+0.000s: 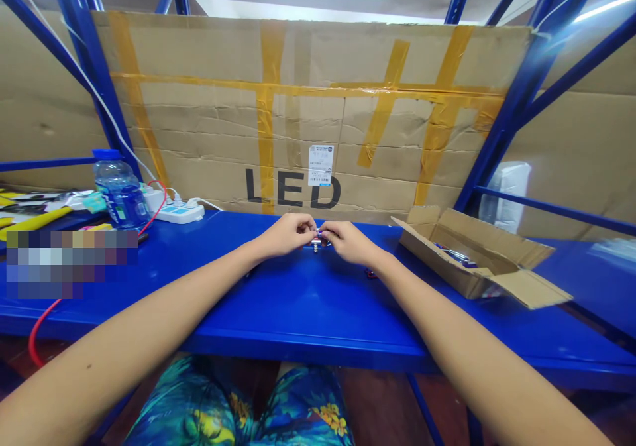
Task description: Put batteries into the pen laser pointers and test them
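Observation:
Both hands meet over the far middle of the blue table (298,313). Between their fingertips is a small part (316,241) with red, white and silvery areas; its kind is too small to make out. My left hand (291,234) pinches it from the left, fingers curled. My right hand (345,239) closes thumb and fingers on its right side, where a bit of blue shows. A small red and dark piece (370,274) lies on the table beside my right wrist, partly hidden by the forearm.
An open cardboard box (447,260) with blue and metallic pieces stands at right. A blue-capped bottle (118,191), a white power strip (181,211) and yellow-handled tools (42,222) are at left. A large taped cardboard sheet (209,134) rises behind, between blue rack posts (517,88).

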Tool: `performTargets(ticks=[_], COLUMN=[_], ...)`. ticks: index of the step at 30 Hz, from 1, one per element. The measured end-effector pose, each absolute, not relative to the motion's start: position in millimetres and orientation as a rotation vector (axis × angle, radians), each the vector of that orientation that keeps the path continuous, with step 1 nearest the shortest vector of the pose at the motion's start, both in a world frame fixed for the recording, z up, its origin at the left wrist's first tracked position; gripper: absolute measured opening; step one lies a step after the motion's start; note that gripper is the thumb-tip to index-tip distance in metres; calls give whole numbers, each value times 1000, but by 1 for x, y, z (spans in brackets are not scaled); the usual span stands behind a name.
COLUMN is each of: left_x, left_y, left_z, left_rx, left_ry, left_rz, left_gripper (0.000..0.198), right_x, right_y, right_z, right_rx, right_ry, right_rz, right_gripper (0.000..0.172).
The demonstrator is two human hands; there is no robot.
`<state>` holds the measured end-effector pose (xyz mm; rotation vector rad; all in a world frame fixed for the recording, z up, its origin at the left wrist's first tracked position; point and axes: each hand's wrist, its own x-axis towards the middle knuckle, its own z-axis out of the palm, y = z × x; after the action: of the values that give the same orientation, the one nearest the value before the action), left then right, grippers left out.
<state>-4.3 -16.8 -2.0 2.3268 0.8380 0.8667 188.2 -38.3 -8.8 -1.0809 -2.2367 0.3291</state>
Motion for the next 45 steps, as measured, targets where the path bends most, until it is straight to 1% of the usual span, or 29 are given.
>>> performTargets(ticks=[3, 5, 7, 8, 10, 14, 18, 19, 23, 24, 25, 27, 30, 34, 37, 42, 45], left_x=[-4, -4, -4, -5, -5, -6, -6, -6, -6, -6, -6, -6, -7, -8, -8, -6, -5], left_y=[-17, -17, -18, -18, -17, -17, -17, -17, -18, -18, -18, -18, -17, -17, -17, -18, -21], left_z=[-4, -3, -2, -2, -1, -1, -3, -3, -2, -1, -1, -1, 0, -1, -1, -1, -1], left_rx=[2308, 2290, 2274, 2268, 2261, 2243, 2223, 2225, 2249, 2253, 2256, 2260, 2265, 2283, 2275, 2278, 2268], left_ry=[831, 819, 803, 795, 779, 774, 784, 783, 775, 771, 768, 762, 751, 748, 742, 731, 747], left_rz=[833, 830, 843, 851, 851, 819, 817, 823, 849, 853, 857, 866, 864, 858, 864, 853, 855], left_gripper=[9, 9, 9, 9, 9, 10, 10, 10, 10, 10, 10, 10, 10, 11, 12, 13, 12], right_x=[187, 186, 186, 186, 186, 187, 189, 189, 187, 186, 186, 186, 187, 189, 190, 189, 189], right_y=[-41, -42, -41, -41, -39, -36, -37, -37, -39, -39, -39, -39, -37, -35, -35, -38, -39], right_z=[-7, -8, -11, -12, -15, -17, -13, -12, -10, -10, -10, -12, -15, -17, -15, -12, -10], right_rx=[-1137, -1147, -1120, -1096, -1050, -1008, -1020, -1021, -1016, -1012, -1004, -979, -963, -965, -943, -930, -950], right_ry=[-2270, -2248, -2209, -2186, -2135, -2061, -2104, -2133, -2220, -2214, -2196, -2150, -2106, -2083, -2066, -2102, -2129], right_rz=[327, 308, 290, 286, 290, 308, 274, 244, 131, 125, 125, 132, 174, 256, 275, 215, 168], right_gripper=[30, 24, 12, 12, 20, 12, 6, 6, 22, 22, 18, 5, 12, 7, 6, 4, 6])
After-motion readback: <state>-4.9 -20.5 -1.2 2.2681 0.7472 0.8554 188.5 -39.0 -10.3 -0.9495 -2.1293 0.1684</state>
